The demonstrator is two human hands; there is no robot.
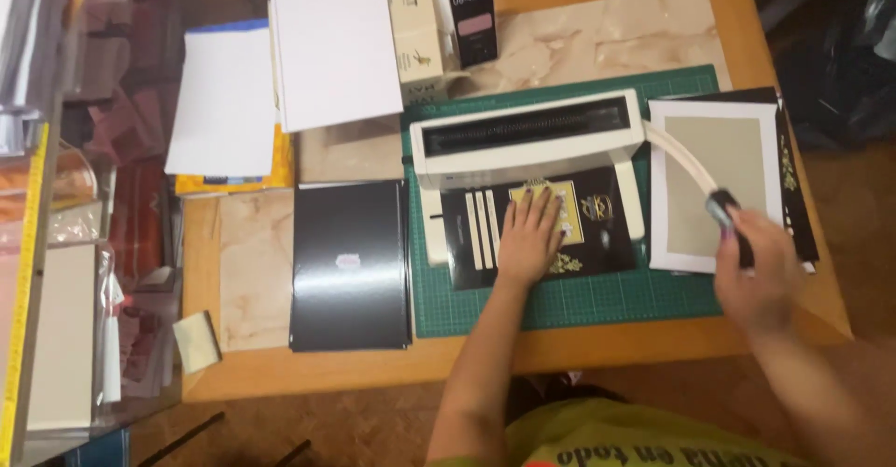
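Your right hand (761,266) is gripping the binding machine's (527,145) lever handle (723,210), fingers closed around it. Your left hand (530,236) is lying flat, fingers spread, pressing the black cover sheet (597,243) fed into the machine on the green cutting mat (597,299).

Your hands work a binding machine on a green cutting mat.

Your left hand (529,238) presses flat on the black printed cover (467,243) fed into the cream binding machine (527,136), while your right hand (758,271) grips the dark knob of its lever (686,161), swung out over a white-bordered grey sheet (714,182). A black stack (350,264) lies just left of the mat (597,299) on the surface (420,360).
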